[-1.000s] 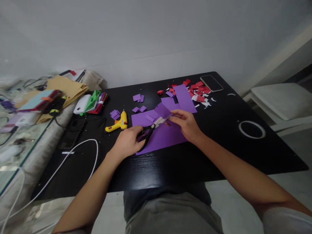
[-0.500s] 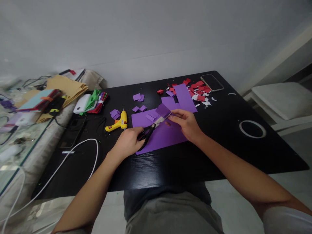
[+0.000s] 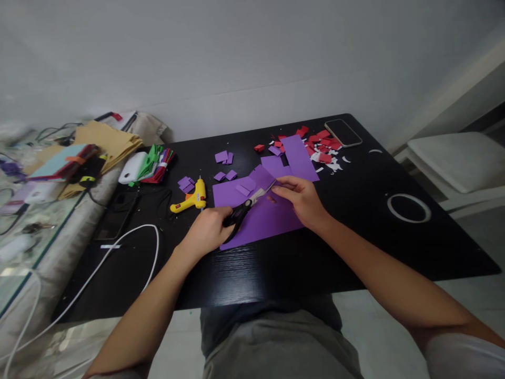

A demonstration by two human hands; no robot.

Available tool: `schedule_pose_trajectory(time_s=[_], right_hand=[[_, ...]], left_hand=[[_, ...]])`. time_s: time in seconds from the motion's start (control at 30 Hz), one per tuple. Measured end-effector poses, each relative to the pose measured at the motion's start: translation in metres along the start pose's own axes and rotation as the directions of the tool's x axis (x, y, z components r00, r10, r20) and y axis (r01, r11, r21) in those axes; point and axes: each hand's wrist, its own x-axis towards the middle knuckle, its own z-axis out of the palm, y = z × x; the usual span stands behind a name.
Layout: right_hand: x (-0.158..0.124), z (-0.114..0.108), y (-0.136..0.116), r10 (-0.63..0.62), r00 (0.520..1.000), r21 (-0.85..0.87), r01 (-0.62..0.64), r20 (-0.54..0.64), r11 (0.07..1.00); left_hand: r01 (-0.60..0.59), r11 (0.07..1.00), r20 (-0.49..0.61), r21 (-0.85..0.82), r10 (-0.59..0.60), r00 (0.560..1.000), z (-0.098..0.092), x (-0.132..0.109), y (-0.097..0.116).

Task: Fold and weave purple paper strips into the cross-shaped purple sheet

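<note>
My left hand [image 3: 209,227] is closed round the black handles of a pair of scissors [image 3: 239,213], blades pointing up and to the right. Between my right hand's [image 3: 298,199] thumb and fingers is a small piece of purple paper [image 3: 263,177], with the blades at its lower edge. Both hands are over a large purple sheet [image 3: 268,223] lying on the black table [image 3: 244,279]. Small cut purple pieces [image 3: 245,187] rest on that sheet. A yellow glue gun [image 3: 190,198] lies just beyond my left hand.
Purple strips [image 3: 299,158] lie behind my right hand, near red and white paper scraps [image 3: 323,150] and a phone [image 3: 343,132]. A tape-like ring [image 3: 408,208] is at right. Bundled coloured strips [image 3: 158,164] and a white cable [image 3: 153,247] occupy the left; a chair [image 3: 460,158] stands right.
The small purple piece has tilted a little in my right hand, and the scissor blades look closer together along its edge. Both hands stay in nearly the same place.
</note>
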Motion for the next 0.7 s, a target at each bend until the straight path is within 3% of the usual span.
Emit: schedule_pose_trajectory(time_s=[0.37, 0.57, 0.7], right_hand=[[0.0008, -0.0005, 0.0026, 0.010, 0.999, -0.030, -0.011, -0.032, 0.999], [0.0003, -0.0003, 0.0026, 0.013, 0.996, -0.089, -0.021, -0.089, 0.996], [0.0002, 0.0000, 0.0038, 0.029, 0.998, -0.094, -0.034, -0.052, 0.995]], left_hand=[[-0.016, 0.999, -0.006, -0.048, 0.016, 1.000, 0.0001, 0.0002, -0.0013], [0.079, 0.984, -0.120, -0.162, -0.099, 0.988, -0.0013, 0.0006, -0.0020], [0.118, 0.963, -0.198, -0.240, -0.168, 0.966, -0.0005, 0.0007, -0.0033]])
